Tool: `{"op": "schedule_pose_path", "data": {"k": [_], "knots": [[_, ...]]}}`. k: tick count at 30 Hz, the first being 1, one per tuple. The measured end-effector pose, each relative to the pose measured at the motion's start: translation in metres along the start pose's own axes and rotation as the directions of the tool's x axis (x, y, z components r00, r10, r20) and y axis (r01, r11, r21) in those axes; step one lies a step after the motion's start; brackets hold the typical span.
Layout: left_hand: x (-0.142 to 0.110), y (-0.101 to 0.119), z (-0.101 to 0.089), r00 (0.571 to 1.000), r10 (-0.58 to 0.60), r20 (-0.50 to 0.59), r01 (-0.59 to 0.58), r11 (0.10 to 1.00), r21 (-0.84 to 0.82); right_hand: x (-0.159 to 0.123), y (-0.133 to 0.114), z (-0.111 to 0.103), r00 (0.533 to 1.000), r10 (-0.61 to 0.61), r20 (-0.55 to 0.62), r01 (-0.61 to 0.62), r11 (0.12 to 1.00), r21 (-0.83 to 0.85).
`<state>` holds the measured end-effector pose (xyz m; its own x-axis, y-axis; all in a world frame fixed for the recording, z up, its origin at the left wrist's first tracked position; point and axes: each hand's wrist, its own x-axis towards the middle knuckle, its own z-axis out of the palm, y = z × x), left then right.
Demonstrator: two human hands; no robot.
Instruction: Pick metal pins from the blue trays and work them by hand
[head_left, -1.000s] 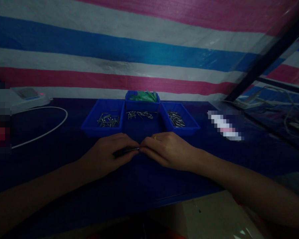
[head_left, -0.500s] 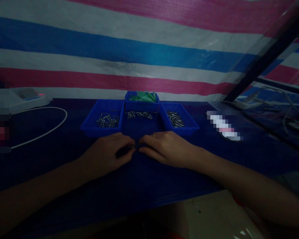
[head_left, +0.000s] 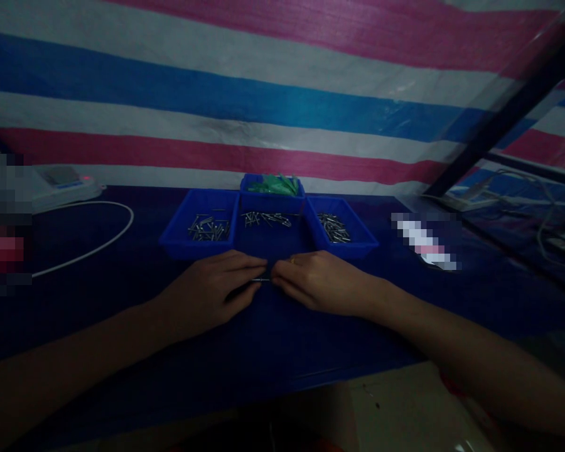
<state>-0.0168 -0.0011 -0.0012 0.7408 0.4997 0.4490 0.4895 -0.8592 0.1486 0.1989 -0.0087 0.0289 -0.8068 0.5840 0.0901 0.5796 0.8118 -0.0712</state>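
Between my two hands, over the blue tabletop (head_left: 268, 339), lies a thin metal pin (head_left: 262, 280) with a slightly thicker part along its length. My left hand (head_left: 216, 282) closes thumb and fingers about its left end. My right hand (head_left: 315, 279), with a ring on one finger, pinches the right end; those fingertips hide it. Just beyond the hands, loose metal pins (head_left: 266, 219) lie on the table. A left blue bin (head_left: 176, 226) and a right blue bin (head_left: 365, 233) hold more small metal pins.
Behind the loose pins stands a blue bin (head_left: 273, 201) with green packets (head_left: 280, 184). At far left are a white device with a display (head_left: 70, 182) and a white cable (head_left: 130, 220). A blurred-out pale item (head_left: 424, 242) lies right. Striped sheeting (head_left: 282, 107) hangs behind.
The hands came slightly apart, then together again. The left fingers have straightened somewhat, and the pin now shows between the fingertips. The view has shifted slightly.
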Motion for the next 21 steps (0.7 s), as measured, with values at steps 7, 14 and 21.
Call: {"op": "schedule_pose_path", "data": {"k": [7,14,21], "knots": [[0.0009,0.0038,-0.0012,0.996,-0.061,0.06,0.059,0.998,0.035,0.0,-0.0012,-0.0007,0.998,0.054,-0.044,-0.056,0.997,-0.047],[0.0029,-0.0022,-0.0032,0.997,-0.061,0.038,0.06,0.998,0.017,-0.0003,-0.0015,0.0,0.996,0.08,-0.047,-0.083,0.994,-0.071],[0.0012,-0.0041,-0.0031,0.994,-0.101,0.048,0.098,0.993,0.064,-0.0004,-0.0014,-0.0015,0.995,0.093,-0.037,-0.096,0.992,-0.084]]}}
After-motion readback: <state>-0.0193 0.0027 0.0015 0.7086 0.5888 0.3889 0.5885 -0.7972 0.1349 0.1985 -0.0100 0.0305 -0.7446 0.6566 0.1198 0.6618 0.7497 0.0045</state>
